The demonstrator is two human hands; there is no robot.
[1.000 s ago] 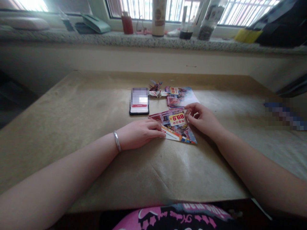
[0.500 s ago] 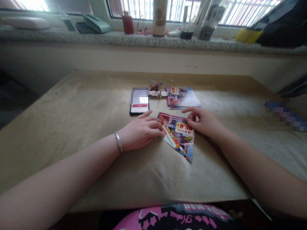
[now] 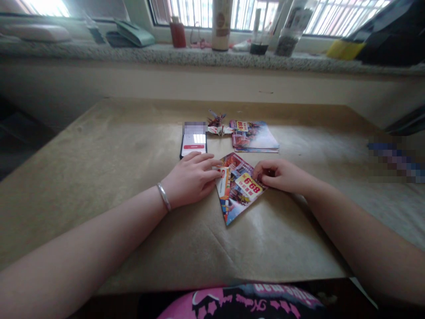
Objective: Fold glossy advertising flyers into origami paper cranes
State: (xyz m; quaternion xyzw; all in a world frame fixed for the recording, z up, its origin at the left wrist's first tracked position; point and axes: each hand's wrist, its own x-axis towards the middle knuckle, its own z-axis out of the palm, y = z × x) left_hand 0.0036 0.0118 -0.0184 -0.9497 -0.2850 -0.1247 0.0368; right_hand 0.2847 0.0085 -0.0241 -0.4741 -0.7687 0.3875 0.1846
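Note:
A colourful printed paper (image 3: 237,195), folded into a pointed shape with a white flap along its left side, lies flat on the table. My left hand (image 3: 194,179), a silver bangle at its wrist, lies palm down with fingers stretched out, the fingertips resting on the paper's left edge. At the right corner, my right hand (image 3: 279,176) pinches the paper between thumb and curled fingers. Just beyond the left fingers is a phone (image 3: 194,141) with a lit screen, its lower edge partly covered by them. Small folded paper figures (image 3: 219,124) stand beside it.
Behind the right hand lies a stack of printed sheets (image 3: 254,136). Bottles, among them a red one (image 3: 178,33), and a green folded case (image 3: 134,34) line the granite windowsill (image 3: 199,55) beyond the table (image 3: 133,128). Another item (image 3: 395,159) at far right is blurred.
The paper has turned clockwise, its lower point swinging left. My left hand has shifted slightly left, and my right hand has moved a little down, gripping the right corner.

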